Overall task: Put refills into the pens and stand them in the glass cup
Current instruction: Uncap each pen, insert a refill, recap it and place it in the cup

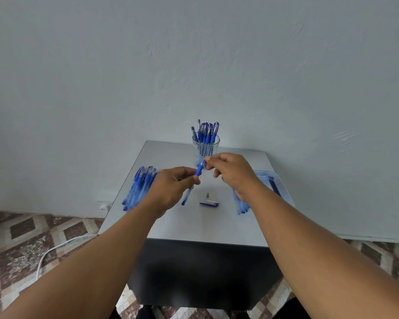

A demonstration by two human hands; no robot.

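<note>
Grey laminate bench (171, 224), square-topped, set against a pale wall.

Clear plastic tray (277, 180), far right edge of the bench, holding at least one dark pen; a row of refills (239, 207) lies just in front of it, partly hidden by the right forearm.

Heap of unfilled pens (137, 187), left side of the bench, fanned towards the person.

Glass cup (205, 151), far middle, holding a cluster of finished pens, upright.

Left hand (173, 187): its grip is curled round the pen barrel (190, 186), held above the bench centre.

Right hand (230, 172): thumb and forefinger pinch a thin refill at the barrel's upper end.

Pen cap (209, 204) and small metal tip (208, 195), lying apart on the bench below the hands.

Governing relation: the barrel's long axis runs from near-left up to far-right, open end toward the right hand, so the refill likely needs pushing along that line. The cup stands just beyond, nearer the right hand.
</note>
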